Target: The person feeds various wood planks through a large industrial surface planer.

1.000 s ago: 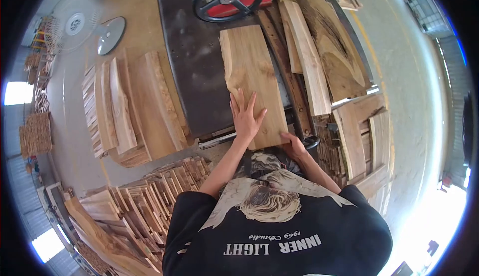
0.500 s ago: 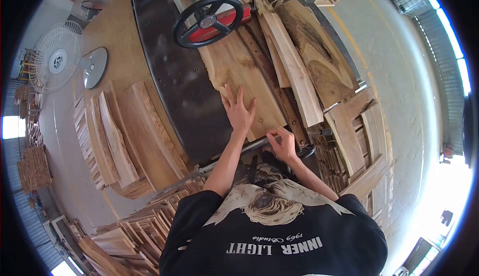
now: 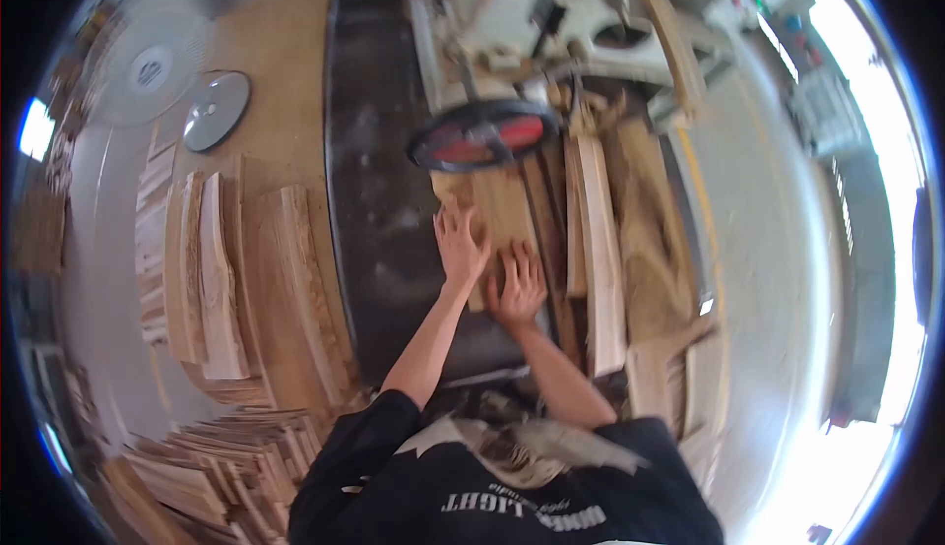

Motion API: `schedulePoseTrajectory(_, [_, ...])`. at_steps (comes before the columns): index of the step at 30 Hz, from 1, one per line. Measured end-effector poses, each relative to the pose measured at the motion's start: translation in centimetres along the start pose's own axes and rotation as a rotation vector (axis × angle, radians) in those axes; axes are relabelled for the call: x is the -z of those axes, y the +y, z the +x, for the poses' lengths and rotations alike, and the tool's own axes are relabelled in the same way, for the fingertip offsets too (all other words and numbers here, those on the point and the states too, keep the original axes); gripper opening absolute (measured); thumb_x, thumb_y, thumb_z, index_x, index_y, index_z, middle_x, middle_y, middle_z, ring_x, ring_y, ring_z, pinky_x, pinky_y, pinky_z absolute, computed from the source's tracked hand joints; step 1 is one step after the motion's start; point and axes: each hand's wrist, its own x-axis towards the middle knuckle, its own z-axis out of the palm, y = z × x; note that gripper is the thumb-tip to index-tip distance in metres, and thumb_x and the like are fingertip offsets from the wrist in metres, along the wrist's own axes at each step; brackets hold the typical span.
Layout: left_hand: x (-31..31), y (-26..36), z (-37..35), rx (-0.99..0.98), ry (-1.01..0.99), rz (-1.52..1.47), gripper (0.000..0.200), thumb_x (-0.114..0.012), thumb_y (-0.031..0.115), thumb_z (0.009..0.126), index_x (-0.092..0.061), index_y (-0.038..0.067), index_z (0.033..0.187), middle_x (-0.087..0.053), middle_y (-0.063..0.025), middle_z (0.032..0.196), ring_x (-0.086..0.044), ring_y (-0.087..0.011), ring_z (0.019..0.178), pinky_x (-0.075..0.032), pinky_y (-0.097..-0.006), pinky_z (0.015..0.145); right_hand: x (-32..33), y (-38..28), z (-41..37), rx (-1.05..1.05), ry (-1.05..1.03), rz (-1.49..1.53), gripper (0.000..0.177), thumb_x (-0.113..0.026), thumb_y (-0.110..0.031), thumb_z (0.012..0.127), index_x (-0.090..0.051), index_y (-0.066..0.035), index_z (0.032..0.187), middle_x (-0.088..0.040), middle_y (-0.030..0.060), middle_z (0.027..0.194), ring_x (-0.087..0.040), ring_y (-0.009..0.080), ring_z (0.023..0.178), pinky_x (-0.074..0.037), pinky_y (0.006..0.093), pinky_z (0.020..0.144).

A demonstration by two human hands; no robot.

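Observation:
A wooden board (image 3: 503,212) lies lengthwise on the dark machine table (image 3: 379,220), its far end under a black handwheel (image 3: 480,138) with red behind it. My left hand (image 3: 461,253) rests on the board's wavy left edge, fingers spread. On the near part of the same board, my right hand (image 3: 520,287) lies flat, its fingers stretched forward and a little apart. Neither hand is wrapped around anything. To the right of the board stand narrow pale strips (image 3: 597,250).
A wide slab with dark grain (image 3: 650,220) lies farther right. Cut boards (image 3: 217,279) are laid out on the left, beside a fan (image 3: 148,74) and its round base (image 3: 217,112). Beyond the handwheel is the white machine body (image 3: 512,13). More wood is stacked at lower left.
The board has slid forward, farther under the handwheel. My right hand has gone from a curled pose at the board's near end to lying flat on top. The camera view has turned.

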Motion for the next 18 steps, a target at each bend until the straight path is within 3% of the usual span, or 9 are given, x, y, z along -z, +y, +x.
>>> schedulePoseTrajectory(4, [0.8, -1.1, 2.6, 0.008, 0.013, -0.103, 0.035, -0.079, 0.022, 0.088, -0.072, 0.011, 0.120, -0.056, -0.0205, 0.151, -0.049, -0.0434, 0.138, -0.034, -0.0572, 0.122, -1.1, 0.0, 2.5, 0.070, 0.008, -0.019, 0.047, -0.065, -0.026, 0.090, -0.064, -0.001, 0.131, -0.059, 0.0259, 0.145, -0.053, 0.0494, 0.137, -0.043, 0.0595, 0.115])
schedulePoseTrajectory(7, [3.7, -2.1, 3.7, 0.081, -0.105, -0.313, 0.031, -0.079, 0.020, 0.088, -0.074, 0.010, 0.117, -0.064, -0.0186, 0.140, -0.053, -0.0401, 0.136, -0.038, -0.0522, 0.120, -1.9, -0.3, 4.3, 0.111, 0.066, -0.003, 0.045, -0.066, -0.025, 0.090, -0.065, -0.001, 0.129, -0.060, 0.0261, 0.142, -0.054, 0.0490, 0.134, -0.044, 0.0596, 0.114])
schedulePoseTrajectory(10, [8.7, -3.1, 1.7, 0.034, 0.118, -0.368, 0.029, -0.078, 0.019, 0.091, -0.075, 0.010, 0.118, -0.069, -0.0150, 0.132, -0.057, -0.0373, 0.133, -0.043, -0.0469, 0.116, -2.7, -0.2, 5.7, 0.141, 0.089, -0.015, 0.043, -0.067, -0.026, 0.090, -0.065, -0.001, 0.126, -0.061, 0.0257, 0.139, -0.056, 0.0485, 0.132, -0.045, 0.0591, 0.112])
schedulePoseTrajectory(14, [16.9, -7.5, -4.2, 0.171, 0.395, -0.246, 0.023, -0.076, 0.009, 0.090, -0.077, 0.010, 0.114, -0.072, -0.0111, 0.128, -0.062, -0.0343, 0.128, -0.045, -0.0455, 0.113, -3.9, 0.4, 7.4, 0.158, 0.040, -0.029, 0.053, -0.071, -0.032, 0.089, -0.061, -0.002, 0.132, -0.057, 0.0232, 0.145, -0.052, 0.0464, 0.137, -0.043, 0.0566, 0.115])
schedulePoseTrajectory(17, [24.1, -11.0, -9.7, 0.300, 0.426, -0.046, 0.025, -0.077, 0.012, 0.087, -0.076, 0.008, 0.112, -0.069, -0.0174, 0.131, -0.054, -0.0412, 0.134, -0.040, -0.0521, 0.117, -4.1, 0.7, 8.8, 0.185, -0.092, -0.114, 0.064, -0.072, -0.041, 0.092, -0.058, -0.004, 0.141, -0.050, 0.0218, 0.155, -0.044, 0.0432, 0.147, -0.038, 0.0539, 0.121])
schedulePoseTrajectory(18, [26.1, -12.1, -11.7, 0.380, 0.423, 0.107, 0.032, -0.078, 0.017, 0.088, -0.073, 0.008, 0.118, -0.064, -0.0203, 0.137, -0.049, -0.0432, 0.138, -0.037, -0.0535, 0.119, -4.6, 1.6, 9.3, 0.206, -0.120, -0.136, 0.065, -0.072, -0.043, 0.093, -0.057, -0.004, 0.143, -0.049, 0.0216, 0.156, -0.042, 0.0426, 0.149, -0.037, 0.0535, 0.122])
